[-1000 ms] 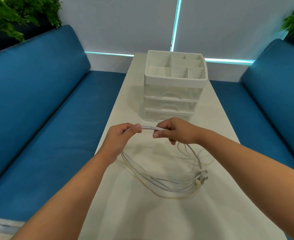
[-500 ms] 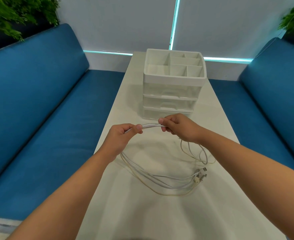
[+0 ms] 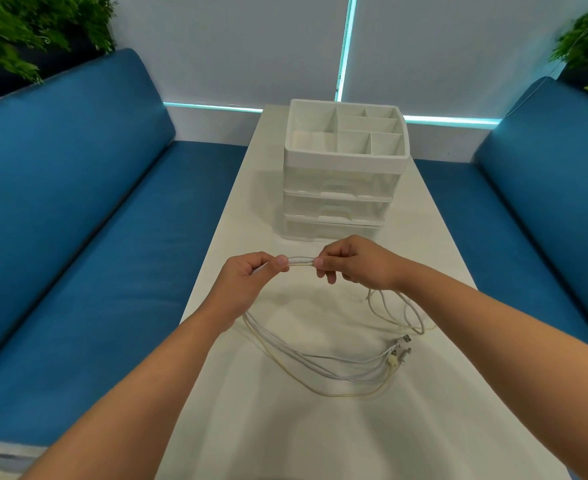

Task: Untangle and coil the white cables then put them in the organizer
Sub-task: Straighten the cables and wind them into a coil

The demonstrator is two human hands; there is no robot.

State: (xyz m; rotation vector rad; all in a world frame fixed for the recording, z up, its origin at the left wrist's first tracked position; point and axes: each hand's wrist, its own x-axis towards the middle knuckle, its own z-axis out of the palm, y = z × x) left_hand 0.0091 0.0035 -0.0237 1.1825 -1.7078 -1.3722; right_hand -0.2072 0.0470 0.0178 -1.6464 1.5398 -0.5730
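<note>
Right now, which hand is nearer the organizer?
Right. The right hand sits just in front of the organizer; the left hand is farther back, to its left.

A long, narrow white table (image 3: 320,427) runs between two blue upholstered benches. A white plastic organizer (image 3: 341,199), with an open divided top tray above three translucent drawers, stands upright toward the far end. Nearer the camera, a bundle of thin white cables (image 3: 320,365) lies in loose loops on the tabletop, connector ends (image 3: 399,351) grouped at the right.
</note>
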